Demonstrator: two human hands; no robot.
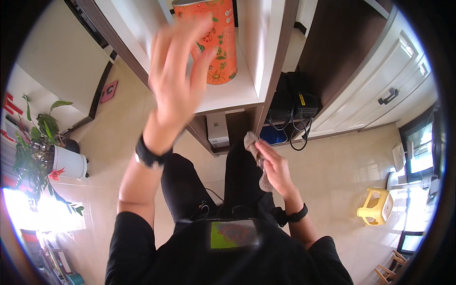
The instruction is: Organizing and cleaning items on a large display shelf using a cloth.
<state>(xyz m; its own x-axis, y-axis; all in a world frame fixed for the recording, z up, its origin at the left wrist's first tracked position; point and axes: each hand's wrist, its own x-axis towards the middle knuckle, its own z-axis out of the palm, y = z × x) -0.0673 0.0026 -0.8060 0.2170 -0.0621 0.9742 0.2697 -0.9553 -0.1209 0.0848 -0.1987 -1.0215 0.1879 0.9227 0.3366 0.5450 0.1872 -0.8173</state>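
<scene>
My left hand [178,71], blurred, is raised with its fingers apart in front of an orange cylindrical canister [224,46] with a flower and leaf pattern. The canister stands upright in a white-lined shelf compartment [231,96]; whether the hand touches it I cannot tell. Lower on the right, my right hand [276,165] is closed around a bunched grey-brown cloth [251,140], whose ends stick out above and below the fingers, over my right thigh.
Below the compartment lies a white box [217,130]. Black devices with cables [299,103] fill the cubby to the right, above a blue item [273,135]. A white cabinet door [377,89] is further right. A yellow stool [377,206] and a potted plant [69,162] stand on the floor.
</scene>
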